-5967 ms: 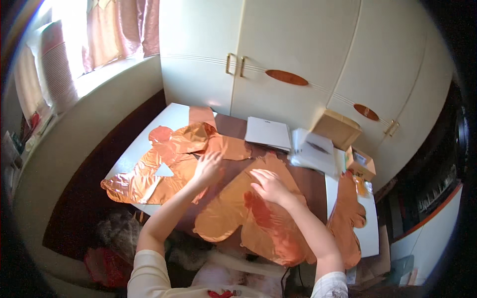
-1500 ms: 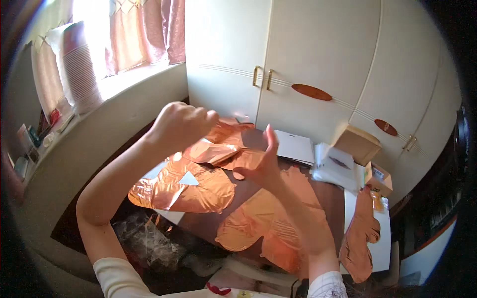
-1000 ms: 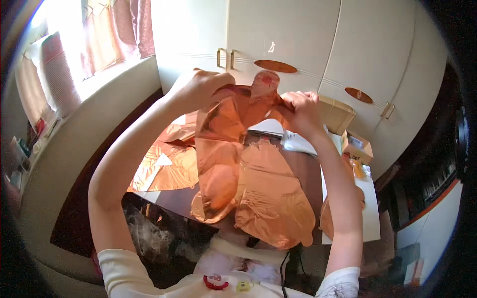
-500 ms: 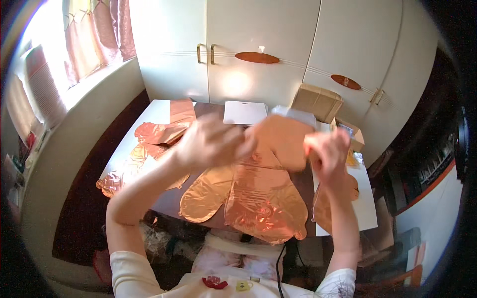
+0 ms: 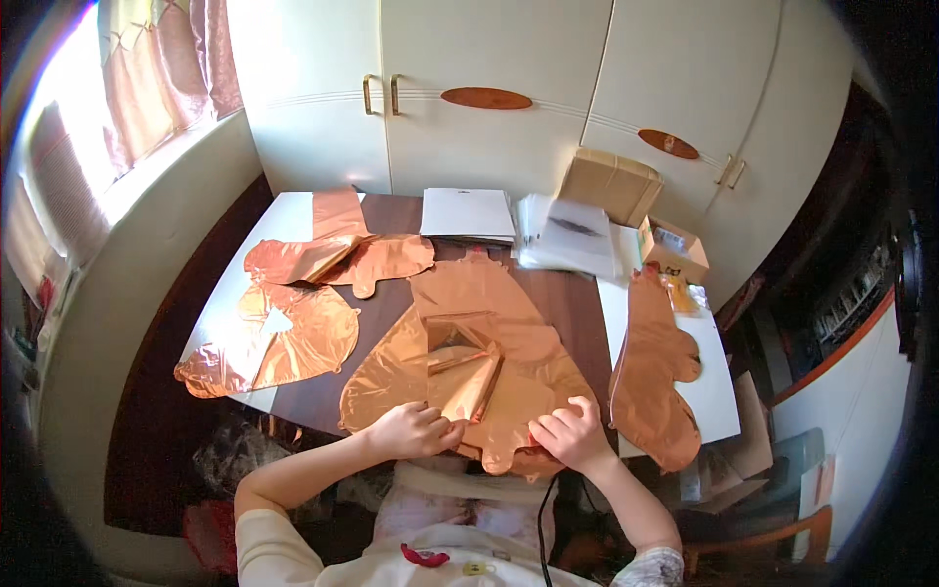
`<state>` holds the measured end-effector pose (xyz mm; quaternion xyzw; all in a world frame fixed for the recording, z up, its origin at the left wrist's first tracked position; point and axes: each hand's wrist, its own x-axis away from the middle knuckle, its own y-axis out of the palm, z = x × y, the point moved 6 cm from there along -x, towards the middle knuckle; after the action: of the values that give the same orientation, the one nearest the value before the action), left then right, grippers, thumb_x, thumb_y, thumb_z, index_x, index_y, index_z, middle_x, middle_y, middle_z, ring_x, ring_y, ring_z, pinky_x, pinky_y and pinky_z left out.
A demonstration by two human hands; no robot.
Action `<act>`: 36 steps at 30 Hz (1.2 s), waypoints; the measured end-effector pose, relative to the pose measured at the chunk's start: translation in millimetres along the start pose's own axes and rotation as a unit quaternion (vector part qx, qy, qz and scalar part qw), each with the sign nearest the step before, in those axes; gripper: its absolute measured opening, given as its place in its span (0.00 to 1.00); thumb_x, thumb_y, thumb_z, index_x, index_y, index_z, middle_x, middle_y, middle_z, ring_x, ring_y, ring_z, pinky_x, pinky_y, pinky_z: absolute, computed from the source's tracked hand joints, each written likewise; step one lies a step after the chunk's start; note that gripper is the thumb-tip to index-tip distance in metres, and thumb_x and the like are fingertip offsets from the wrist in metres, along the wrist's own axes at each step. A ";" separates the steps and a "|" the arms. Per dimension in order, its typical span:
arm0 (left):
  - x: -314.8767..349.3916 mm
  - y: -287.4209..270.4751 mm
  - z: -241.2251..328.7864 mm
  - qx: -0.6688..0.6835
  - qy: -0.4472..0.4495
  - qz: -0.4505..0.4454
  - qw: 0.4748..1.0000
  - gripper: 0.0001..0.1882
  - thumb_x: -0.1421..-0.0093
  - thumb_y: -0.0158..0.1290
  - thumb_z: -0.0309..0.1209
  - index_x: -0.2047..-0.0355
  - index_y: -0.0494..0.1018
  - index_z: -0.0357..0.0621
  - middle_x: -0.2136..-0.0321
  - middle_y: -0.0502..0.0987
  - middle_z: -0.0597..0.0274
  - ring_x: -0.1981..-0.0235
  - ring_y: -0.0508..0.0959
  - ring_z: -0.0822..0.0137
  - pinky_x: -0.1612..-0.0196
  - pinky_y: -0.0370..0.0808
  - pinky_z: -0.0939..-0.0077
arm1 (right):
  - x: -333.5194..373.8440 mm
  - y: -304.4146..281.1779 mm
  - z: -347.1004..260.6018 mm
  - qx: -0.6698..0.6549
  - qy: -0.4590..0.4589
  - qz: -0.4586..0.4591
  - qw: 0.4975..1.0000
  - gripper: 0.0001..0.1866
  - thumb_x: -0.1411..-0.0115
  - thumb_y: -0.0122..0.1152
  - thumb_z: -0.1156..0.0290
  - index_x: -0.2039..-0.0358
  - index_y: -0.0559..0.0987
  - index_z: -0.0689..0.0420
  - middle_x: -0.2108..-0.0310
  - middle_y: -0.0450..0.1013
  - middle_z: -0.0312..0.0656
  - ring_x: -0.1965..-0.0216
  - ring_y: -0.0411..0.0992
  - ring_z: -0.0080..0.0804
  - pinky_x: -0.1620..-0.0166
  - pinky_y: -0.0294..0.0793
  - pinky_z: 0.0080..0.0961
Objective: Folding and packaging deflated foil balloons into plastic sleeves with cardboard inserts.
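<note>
A large copper-coloured foil balloon (image 5: 528,342), flat and partly folded over, lies in front of me at the table's near edge. At its near left part, my left hand (image 5: 416,430) pinches the foil with curled fingers. My right hand (image 5: 572,432) grips the near right edge, next to a rounded tab that hangs toward me. Between the hands the upper layer is creased, with a raised fold left of its middle. Under and left of it sticks out a smooth golden foil lobe (image 5: 383,377); whether it belongs to the same balloon I cannot tell.
More flat foil balloons lie on the left (image 5: 303,333) and the right (image 5: 653,377), over white boards. At the back stand a white card stack (image 5: 468,213), clear plastic sleeves (image 5: 572,240), a brown package (image 5: 608,186) and a small open box (image 5: 675,247). Pale cupboard doors (image 5: 489,49) rise behind.
Both hands have come down and toward me from above the table, bringing the lifted foil flap over onto the near part of the balloon. The view has shifted slightly.
</note>
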<state>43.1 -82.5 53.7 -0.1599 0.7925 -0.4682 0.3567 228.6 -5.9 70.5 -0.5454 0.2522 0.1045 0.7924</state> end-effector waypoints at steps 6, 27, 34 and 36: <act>-2.6 18.7 -59.9 0.169 -0.258 -0.019 0.951 0.24 0.51 0.56 0.47 0.60 0.71 0.43 0.67 0.74 0.54 0.65 0.74 0.56 0.63 0.73 0.64 | 5.7 -7.2 -10.2 0.028 0.008 -0.008 1.000 0.05 0.51 0.56 0.69 0.72 0.75 0.51 0.80 0.61 0.29 0.76 0.62 0.22 0.57 0.63 0.31; -28.4 101.9 -101.9 0.144 -0.286 -0.197 0.927 0.41 0.47 0.39 0.65 0.40 0.56 0.53 0.39 0.53 0.50 0.37 0.50 0.44 0.42 0.46 0.36 | 16.7 -5.5 -11.3 -0.007 0.067 -0.053 0.996 0.09 0.51 0.58 0.61 0.73 0.75 0.50 0.80 0.62 0.30 0.74 0.64 0.24 0.55 0.63 0.35; -37.7 97.3 -104.6 0.127 -0.231 -0.208 0.942 0.41 0.47 0.41 0.64 0.40 0.56 0.53 0.40 0.54 0.49 0.38 0.51 0.44 0.42 0.47 0.36 | -1.4 4.9 30.7 -0.198 0.137 -0.118 0.963 0.19 0.46 0.56 0.52 0.59 0.77 0.51 0.61 0.74 0.37 0.56 0.70 0.32 0.50 0.63 0.38; -39.9 98.7 -102.6 0.119 -0.221 -0.201 0.947 0.41 0.47 0.42 0.63 0.40 0.56 0.53 0.40 0.55 0.49 0.39 0.52 0.44 0.43 0.49 0.36 | -11.0 29.7 57.5 -0.200 0.176 -0.107 0.958 0.19 0.44 0.54 0.56 0.56 0.75 0.52 0.55 0.72 0.41 0.52 0.68 0.37 0.48 0.63 0.38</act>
<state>5.4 55.8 17.3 -0.3718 0.5835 -0.5739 0.4381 222.6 59.4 68.0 -0.7266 0.3021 -0.0299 0.6163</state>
